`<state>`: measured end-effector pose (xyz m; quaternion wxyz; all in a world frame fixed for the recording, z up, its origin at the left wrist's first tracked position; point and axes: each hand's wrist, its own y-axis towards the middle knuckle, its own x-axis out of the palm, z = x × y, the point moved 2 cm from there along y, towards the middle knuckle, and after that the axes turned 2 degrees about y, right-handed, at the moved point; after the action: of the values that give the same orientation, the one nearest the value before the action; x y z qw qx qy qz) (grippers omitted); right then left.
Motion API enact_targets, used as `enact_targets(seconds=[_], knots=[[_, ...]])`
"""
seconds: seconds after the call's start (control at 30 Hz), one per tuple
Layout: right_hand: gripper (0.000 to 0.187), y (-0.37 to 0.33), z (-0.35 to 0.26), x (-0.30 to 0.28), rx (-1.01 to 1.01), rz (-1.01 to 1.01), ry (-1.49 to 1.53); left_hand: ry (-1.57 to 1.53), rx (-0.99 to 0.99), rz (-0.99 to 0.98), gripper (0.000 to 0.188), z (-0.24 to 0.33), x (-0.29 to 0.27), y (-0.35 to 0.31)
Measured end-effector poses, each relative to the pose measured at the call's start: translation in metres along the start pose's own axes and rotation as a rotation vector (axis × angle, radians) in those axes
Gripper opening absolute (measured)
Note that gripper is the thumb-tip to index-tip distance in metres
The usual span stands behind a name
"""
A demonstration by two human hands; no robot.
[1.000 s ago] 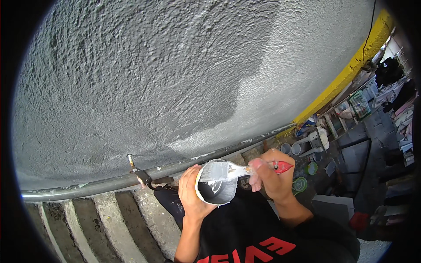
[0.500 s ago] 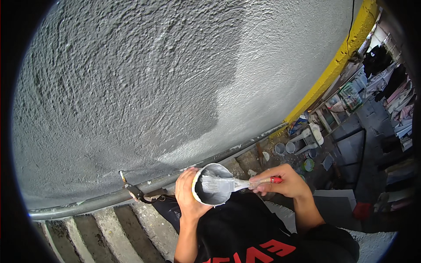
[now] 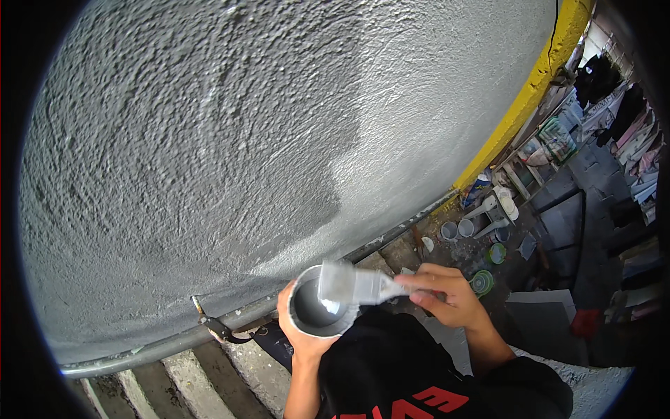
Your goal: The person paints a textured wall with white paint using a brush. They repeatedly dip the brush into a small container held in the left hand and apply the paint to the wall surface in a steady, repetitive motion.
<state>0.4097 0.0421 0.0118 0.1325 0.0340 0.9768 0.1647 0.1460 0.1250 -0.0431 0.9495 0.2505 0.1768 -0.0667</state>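
Note:
In my left hand (image 3: 296, 332) is a round paint bucket (image 3: 317, 327), held by its outer side with grey paint showing inside. My right hand (image 3: 447, 297) grips the handle of a flat paintbrush (image 3: 373, 286). The brush's wide bristles, coated in light grey, hang over the bucket's mouth, slightly blurred. Beyond both hands rises a rough-textured wall (image 3: 195, 140); a lighter grey coat covers its right part and a darker grey its left, with an uneven border between them.
A pipe (image 3: 139, 362) runs along the wall's foot. Concrete steps (image 3: 185, 380) descend at lower left, beside a dark strap-like tool (image 3: 218, 328). A yellow post (image 3: 513, 119) edges the wall. Several pots (image 3: 450, 230), an overturned stool (image 3: 494, 213) and hanging clothes (image 3: 642, 146) are at right.
My right hand has lifted the paintbrush from inside the bucket to above its rim. The bucket has shifted slightly left and now shows its paint.

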Motion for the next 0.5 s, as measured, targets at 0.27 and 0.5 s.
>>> enact_targets(seconds=[0.27, 0.5], knots=[[0.039, 0.042, 0.049, 0.04, -0.111, 0.588, -0.176, 0.127, -0.052, 0.084, 0.11, -0.005, -0.027, 0.0], [0.042, 0.058, 0.076, 0.065, -0.097, 0.638, -0.312, 0.151, -0.126, 0.182, 0.109, -0.017, -0.043, -0.004]])
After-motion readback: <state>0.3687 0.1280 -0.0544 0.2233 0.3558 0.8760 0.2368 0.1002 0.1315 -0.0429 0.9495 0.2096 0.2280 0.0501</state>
